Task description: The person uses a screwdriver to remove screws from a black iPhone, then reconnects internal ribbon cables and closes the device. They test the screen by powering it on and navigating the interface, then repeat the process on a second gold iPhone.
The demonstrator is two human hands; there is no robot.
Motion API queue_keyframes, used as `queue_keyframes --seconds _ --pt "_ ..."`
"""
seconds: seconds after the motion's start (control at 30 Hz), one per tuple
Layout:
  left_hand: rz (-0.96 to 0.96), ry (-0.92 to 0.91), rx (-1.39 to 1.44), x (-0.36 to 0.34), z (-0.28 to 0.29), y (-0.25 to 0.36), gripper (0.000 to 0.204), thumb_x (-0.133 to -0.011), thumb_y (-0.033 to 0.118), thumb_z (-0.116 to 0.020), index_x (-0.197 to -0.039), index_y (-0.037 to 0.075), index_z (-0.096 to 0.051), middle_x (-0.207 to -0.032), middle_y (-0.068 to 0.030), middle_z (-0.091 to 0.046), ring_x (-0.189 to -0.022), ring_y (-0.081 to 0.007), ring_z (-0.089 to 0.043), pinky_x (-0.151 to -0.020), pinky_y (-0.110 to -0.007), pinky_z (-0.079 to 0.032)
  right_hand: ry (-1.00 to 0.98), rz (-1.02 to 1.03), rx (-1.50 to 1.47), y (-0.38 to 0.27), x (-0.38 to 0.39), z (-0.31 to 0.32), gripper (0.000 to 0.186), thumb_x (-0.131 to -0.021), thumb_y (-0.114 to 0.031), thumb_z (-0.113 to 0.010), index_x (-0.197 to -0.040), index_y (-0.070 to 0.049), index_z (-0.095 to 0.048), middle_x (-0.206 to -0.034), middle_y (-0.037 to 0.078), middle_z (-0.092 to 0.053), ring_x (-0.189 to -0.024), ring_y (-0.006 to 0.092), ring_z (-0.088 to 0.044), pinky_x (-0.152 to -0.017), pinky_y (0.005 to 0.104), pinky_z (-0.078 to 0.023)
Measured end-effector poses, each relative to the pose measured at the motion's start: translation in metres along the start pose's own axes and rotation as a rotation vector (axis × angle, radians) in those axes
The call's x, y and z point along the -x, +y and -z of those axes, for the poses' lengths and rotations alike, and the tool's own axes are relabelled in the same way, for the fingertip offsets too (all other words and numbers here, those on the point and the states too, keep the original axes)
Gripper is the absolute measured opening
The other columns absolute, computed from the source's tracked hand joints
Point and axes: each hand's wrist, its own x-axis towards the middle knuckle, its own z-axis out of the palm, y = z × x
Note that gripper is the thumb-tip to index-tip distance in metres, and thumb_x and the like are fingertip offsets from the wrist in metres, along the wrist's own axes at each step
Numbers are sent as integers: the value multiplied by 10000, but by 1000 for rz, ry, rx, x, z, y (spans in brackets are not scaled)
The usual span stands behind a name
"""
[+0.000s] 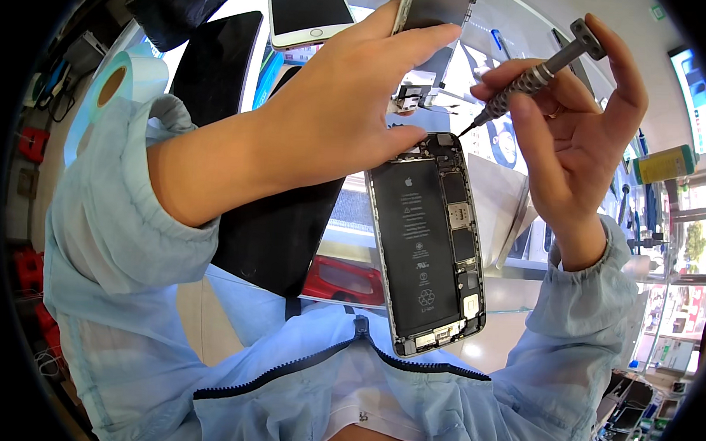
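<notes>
An opened smartphone [418, 246] shows its black battery and inner parts, with its body tilted toward me. Its lifted display panel [432, 12] stands up at the far end, joined near a flex cable area [416, 97]. My left hand [349, 96] is closed around the far end, thumb at the phone's top edge and fingers on the panel. A grey precision screwdriver [521, 86] with a knurled handle is in my right hand [574, 135], between thumb and fingers. The driver's thin tip meets the phone's top right corner; any screw there is too small to make out.
A large black tablet-like panel [278, 237] lies under my left forearm, another black panel [216, 60] beyond it. A white phone [309, 17] lies at the back. A tape roll [113, 86] stands left, a red-framed item [343, 280] near the table edge, a yellow-green bottle [664, 165] right.
</notes>
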Motion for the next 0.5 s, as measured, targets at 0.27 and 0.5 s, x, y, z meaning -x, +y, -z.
queue_keyframes --seconds 0.27,0.5 --pt "18 5 -7 1 0 2 726 -659 -15 -719 -1333 84 -465 -1230 -159 -487 -1103 -288 -535 -921 -330 -441 190 -64 -93 -8 -4 -15 745 -815 57 -644 -1358 -67 -150 -1008 216 -606 -948 224 -635 -768 291 -547" --pt "-2 27 -5 0 -2 1 735 -657 -18 -729 -1335 84 -465 -1239 -154 -481 -1112 -281 -532 -918 -331 -444 -73 151 428 -2 0 6 750 -805 47 -663 -1350 -50 -156 -888 190 -636 -832 220 -665 -729 269 -554"
